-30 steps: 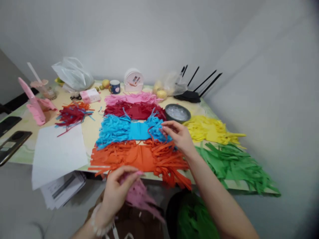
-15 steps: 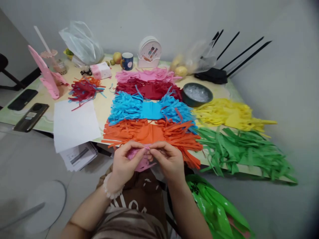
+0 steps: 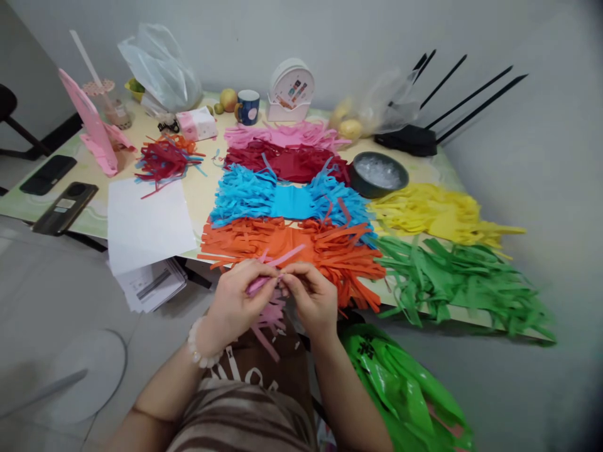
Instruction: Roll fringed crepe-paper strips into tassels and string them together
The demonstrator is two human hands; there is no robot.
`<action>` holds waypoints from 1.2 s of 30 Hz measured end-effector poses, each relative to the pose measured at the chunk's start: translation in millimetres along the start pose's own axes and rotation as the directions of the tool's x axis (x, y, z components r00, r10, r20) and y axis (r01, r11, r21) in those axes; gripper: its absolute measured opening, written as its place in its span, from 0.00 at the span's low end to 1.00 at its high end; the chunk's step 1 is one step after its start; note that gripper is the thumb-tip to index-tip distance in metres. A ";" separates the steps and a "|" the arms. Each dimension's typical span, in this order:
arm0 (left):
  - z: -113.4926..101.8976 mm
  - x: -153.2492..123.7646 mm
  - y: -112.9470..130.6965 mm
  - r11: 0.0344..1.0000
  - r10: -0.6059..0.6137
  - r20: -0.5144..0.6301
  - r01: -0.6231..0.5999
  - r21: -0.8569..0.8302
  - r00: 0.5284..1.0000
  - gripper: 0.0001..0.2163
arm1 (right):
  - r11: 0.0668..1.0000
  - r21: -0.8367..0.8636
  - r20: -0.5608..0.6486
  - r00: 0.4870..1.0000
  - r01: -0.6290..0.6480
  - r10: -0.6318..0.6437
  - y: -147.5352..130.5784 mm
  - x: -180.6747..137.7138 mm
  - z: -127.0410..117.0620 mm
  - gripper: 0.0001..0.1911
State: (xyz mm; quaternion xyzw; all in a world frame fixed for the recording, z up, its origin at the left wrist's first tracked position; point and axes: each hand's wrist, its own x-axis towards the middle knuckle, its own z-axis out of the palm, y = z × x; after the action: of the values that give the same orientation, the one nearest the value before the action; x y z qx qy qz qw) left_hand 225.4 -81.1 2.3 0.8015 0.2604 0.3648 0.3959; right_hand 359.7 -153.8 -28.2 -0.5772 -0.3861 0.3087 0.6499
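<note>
Between my hands hangs a bunch of pink fringed paper strips (image 3: 272, 317), in front of the table's near edge. My left hand (image 3: 245, 290) is closed on it, with strips sticking up and down past the fingers. My right hand (image 3: 308, 295) pinches at the same spot, its fingertips meeting the left ones; what exactly lies between them is hidden. Just beyond my hands lies orange fringed paper (image 3: 288, 242), then blue fringed paper (image 3: 293, 201), dark red fringed paper (image 3: 292, 162) and pink fringed paper (image 3: 287, 134).
Yellow fringe (image 3: 433, 213) and green fringe (image 3: 461, 279) lie to the right, beside a dark bowl (image 3: 400, 185). A router (image 3: 407, 139) stands behind. Leftward are white paper (image 3: 148, 223), phones (image 3: 66, 207) and a pink stand (image 3: 92, 129). A green bag (image 3: 400, 383) is below.
The pink strips have turned in my hands: some now point up over the orange paper and more hang below. My hands stay together, and the view has shifted slightly.
</note>
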 end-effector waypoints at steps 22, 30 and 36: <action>31.8 -10.9 -5.4 0.933 -0.283 -0.258 0.203 -0.297 0.924 0.02 | 0.954 -0.233 -0.136 0.965 0.188 -0.223 5.5 -4.3 4.5 0.03; 37.6 -6.4 -5.1 0.871 -0.346 -0.171 0.248 -0.424 0.923 0.02 | 0.963 -0.202 -0.183 0.959 0.180 -0.217 8.2 -4.6 6.0 0.05; 34.5 -13.1 -9.0 0.822 -0.368 -0.035 0.308 -0.480 0.929 0.04 | 0.972 -0.170 -0.225 0.954 0.162 -0.198 4.4 -1.2 4.8 0.04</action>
State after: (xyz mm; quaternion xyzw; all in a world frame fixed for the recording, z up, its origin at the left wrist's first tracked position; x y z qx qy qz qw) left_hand 243.7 -100.7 -24.6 0.5989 0.3276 0.3903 0.6178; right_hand 355.2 -151.8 -32.6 -0.6198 -0.3777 0.1461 0.6722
